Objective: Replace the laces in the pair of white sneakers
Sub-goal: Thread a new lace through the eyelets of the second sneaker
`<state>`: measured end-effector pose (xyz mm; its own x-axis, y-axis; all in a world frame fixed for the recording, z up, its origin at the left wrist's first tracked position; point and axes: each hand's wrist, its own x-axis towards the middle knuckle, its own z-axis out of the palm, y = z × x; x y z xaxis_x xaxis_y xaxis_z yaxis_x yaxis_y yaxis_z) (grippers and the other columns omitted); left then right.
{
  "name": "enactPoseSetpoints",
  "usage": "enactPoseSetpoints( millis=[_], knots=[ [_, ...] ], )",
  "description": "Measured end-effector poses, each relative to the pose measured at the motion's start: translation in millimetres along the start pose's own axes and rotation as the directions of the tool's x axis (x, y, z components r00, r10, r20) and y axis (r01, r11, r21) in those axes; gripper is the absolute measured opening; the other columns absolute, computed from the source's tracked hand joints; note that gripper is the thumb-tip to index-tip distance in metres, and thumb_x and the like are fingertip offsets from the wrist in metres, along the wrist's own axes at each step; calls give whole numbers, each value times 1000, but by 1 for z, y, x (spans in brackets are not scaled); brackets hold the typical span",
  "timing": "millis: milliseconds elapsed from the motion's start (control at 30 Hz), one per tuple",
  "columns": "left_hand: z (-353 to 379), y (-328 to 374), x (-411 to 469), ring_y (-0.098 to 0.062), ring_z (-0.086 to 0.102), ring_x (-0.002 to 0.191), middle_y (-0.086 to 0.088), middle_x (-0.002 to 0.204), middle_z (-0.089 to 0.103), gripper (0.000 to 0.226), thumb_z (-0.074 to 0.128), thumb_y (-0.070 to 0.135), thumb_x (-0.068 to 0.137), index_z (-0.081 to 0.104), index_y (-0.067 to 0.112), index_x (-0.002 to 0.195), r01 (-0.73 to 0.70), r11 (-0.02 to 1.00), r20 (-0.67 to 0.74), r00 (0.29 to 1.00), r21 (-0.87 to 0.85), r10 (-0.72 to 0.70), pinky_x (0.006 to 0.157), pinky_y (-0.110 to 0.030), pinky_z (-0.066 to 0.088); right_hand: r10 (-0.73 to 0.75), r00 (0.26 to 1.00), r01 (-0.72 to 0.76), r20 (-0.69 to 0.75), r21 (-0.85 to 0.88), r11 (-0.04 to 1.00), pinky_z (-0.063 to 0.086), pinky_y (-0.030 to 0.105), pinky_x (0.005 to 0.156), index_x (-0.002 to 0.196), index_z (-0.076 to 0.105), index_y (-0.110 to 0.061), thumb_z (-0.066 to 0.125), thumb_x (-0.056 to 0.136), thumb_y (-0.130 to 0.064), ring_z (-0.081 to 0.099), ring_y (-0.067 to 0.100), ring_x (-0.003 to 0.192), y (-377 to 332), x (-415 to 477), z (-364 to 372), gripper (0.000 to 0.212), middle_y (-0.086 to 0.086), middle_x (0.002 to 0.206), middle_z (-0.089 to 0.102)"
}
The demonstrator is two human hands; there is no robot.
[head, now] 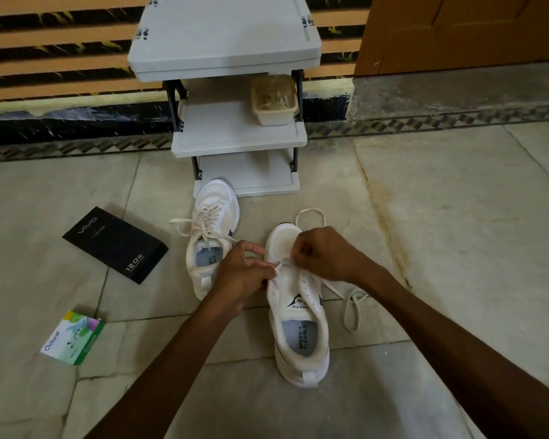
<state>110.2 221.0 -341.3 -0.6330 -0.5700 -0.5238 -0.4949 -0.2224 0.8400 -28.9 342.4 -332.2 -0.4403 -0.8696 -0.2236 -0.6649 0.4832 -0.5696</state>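
Two white sneakers stand on the tiled floor. The left sneaker (pixel 211 239) is fully laced with a cream lace, its ends loose. The right sneaker (pixel 298 315) lies nearer to me, its upper eyelets bare. A cream lace (pixel 352 307) trails off its right side and loops past the toe. My left hand (pixel 243 274) pinches the sneaker's left eyelet flap near the lower eyelets. My right hand (pixel 324 251) is curled over the front of the sneaker and pinches the lace there. Where the lace enters the eyelets is hidden by my fingers.
A grey three-tier rack (pixel 235 134) stands just beyond the sneakers, with a beige tub (pixel 274 101) on its middle shelf. A black box (pixel 114 245) and a small green-white carton (pixel 73 337) lie on the floor at left. A wooden door (pixel 463 30) is at back right.
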Motion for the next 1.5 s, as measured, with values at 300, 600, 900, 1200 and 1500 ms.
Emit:
enactPoseSetpoints(
  millis=[300,600,900,1200,1500],
  knots=[
    [0,-1,0,-24,66,79,-15,88,72,39,71,-12,73,50,15,92,-4,1000,-10,1000,10,4,73,-38,54,19,1000,-16,8,-240,971,43,30,64,88,70,-18,55,86,-26,63,27,84,-10,-2,15,16,5,92,68],
    [1,0,2,-21,63,72,-15,85,70,41,72,-11,71,51,13,95,-12,999,-15,1000,31,12,55,-26,47,-40,999,44,19,-341,939,46,34,72,100,65,-11,50,92,-28,63,29,92,-16,-4,20,23,8,102,66],
    [1,-5,4,-12,65,69,-4,78,69,29,64,-8,81,57,11,100,-73,992,38,997,102,69,58,-26,53,10,980,-64,-199,-266,962,43,30,71,101,70,-26,60,90,-19,61,24,96,-24,-12,40,18,1,105,63],
    [6,-19,3,3,64,64,20,65,68,34,78,13,72,53,30,85,-347,840,-63,911,418,407,63,-26,53,269,884,-263,-382,69,962,47,27,66,85,59,-29,73,77,-41,61,17,78,-21,-27,43,20,-5,90,63],
    [-16,51,-6,-12,56,64,1,76,55,10,49,10,95,45,18,101,-590,413,-93,495,694,864,55,-25,49,330,849,-292,-413,154,944,48,24,72,95,67,-24,72,75,-31,63,13,81,-26,-54,64,22,-6,92,67]
  ],
)
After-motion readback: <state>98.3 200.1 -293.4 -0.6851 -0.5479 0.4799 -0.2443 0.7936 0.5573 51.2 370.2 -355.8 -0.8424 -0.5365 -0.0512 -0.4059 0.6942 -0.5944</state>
